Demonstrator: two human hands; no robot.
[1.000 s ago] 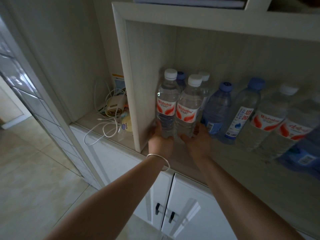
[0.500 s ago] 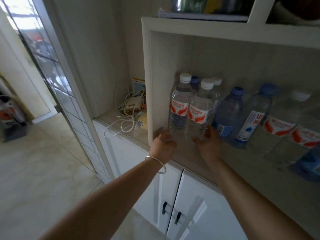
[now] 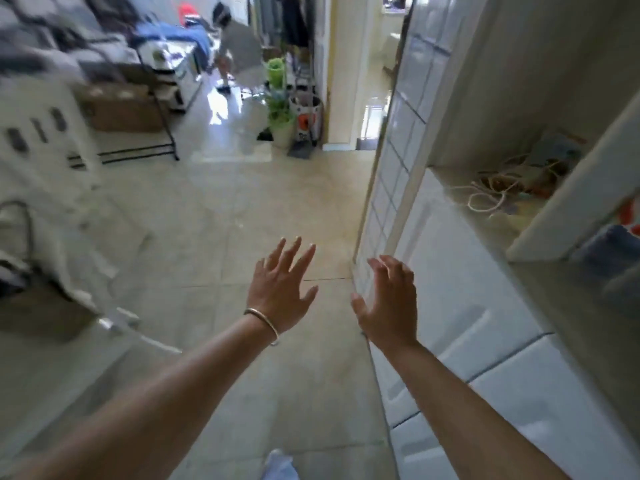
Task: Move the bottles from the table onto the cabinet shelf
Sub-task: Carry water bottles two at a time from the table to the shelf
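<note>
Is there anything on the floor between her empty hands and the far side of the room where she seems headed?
Nothing visible blocks the way. Both the left hand and right hand are open over bare tiled floor. The cabinet runs along the right, furniture sits off left. No table or bottles are clearly visible.

Both arms stretched forward, bare. Left hand [image 3: 280, 292] spread wide, fingers straight and fanned, holding nothing, thin bangle [image 3: 263, 323] on the wrist. Right hand [image 3: 388, 306] empty too, fingers loosely bent, thumb out toward the left.
</note>
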